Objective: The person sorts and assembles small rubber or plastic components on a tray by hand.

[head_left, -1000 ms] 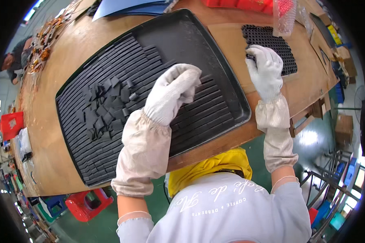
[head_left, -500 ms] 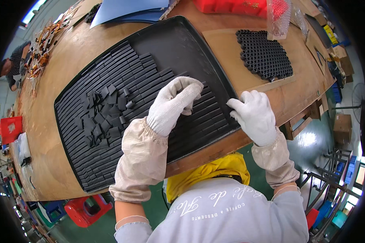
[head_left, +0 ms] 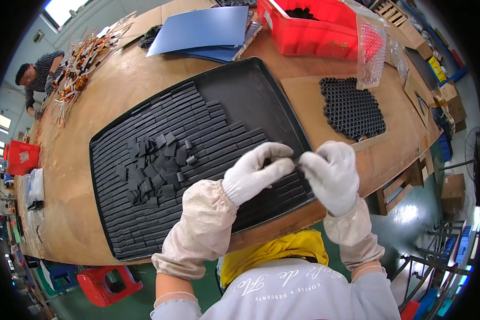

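My white-gloved hands meet over the right side of a large black tray (head_left: 308,133). The thumb and fingers of my left hand (head_left: 258,172) curl toward each other, tips close to my right hand; what they hold, if anything, is hidden. My right hand (head_left: 333,176) pinches at a small dark spot, too small to make out. Rows of short black cylindrical pieces (head_left: 165,114) lie packed across most of the tray. On top of them sits a loose heap of small flat black pieces (head_left: 154,170), a few of them curled.
Right of the tray, a slab of joined black rings (head_left: 352,109) lies on cardboard. Behind stand a red bin (head_left: 314,37) with bubble wrap (head_left: 370,53) and blue sheets (head_left: 197,34). At far left a person (head_left: 37,80) works beside a wire pile (head_left: 77,80).
My left hand has moved right and nearer, and my right hand slightly left, so their fingertips come together. The view has tilted up, showing more of the red bin.
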The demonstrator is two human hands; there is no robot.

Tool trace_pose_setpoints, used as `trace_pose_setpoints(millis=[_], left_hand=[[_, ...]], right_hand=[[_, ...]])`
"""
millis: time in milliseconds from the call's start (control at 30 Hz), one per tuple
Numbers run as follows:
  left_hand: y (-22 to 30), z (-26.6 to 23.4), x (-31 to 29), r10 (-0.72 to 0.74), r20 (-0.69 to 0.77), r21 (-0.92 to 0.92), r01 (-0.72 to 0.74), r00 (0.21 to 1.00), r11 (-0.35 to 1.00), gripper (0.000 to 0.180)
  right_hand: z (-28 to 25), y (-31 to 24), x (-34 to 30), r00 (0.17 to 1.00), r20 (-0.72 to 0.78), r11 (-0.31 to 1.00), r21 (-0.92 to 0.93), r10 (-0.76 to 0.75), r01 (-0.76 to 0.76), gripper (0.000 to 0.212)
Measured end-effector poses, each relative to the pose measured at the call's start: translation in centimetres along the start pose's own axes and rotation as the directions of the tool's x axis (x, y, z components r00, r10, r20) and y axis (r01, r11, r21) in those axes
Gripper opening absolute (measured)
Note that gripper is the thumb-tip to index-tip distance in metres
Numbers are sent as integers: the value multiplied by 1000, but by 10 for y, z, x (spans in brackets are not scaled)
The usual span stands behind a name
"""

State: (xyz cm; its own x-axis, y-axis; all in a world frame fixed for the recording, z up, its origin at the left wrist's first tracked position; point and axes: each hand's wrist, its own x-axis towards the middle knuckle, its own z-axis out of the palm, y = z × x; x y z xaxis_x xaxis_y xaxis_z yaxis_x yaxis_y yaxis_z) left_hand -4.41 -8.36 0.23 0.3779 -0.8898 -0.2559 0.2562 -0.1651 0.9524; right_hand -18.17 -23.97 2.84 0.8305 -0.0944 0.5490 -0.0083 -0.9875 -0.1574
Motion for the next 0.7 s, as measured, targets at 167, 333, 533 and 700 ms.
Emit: trace_pose_setpoints(millis=[167, 333, 533, 700], left_hand=[[-8, -7, 6, 15, 66, -8, -14, 998, 1000, 34], [-6, -9, 4, 37, 46, -82, -33, 998, 996, 33], [-7, -9, 3, -28, 116, -270, 59, 993, 961, 44], [-5, -4, 1, -55, 172, -161, 83, 984, 983, 47]], right_hand=[[11, -11, 0, 998, -17, 998, 2, -61, 61, 35], [17, -10, -3, 998, -19, 988, 143, 62, -59, 34], [18, -3, -5, 991, -52, 972, 207, 123, -109, 34], [17, -1, -6, 991, -57, 971, 211, 123, -109, 35]])
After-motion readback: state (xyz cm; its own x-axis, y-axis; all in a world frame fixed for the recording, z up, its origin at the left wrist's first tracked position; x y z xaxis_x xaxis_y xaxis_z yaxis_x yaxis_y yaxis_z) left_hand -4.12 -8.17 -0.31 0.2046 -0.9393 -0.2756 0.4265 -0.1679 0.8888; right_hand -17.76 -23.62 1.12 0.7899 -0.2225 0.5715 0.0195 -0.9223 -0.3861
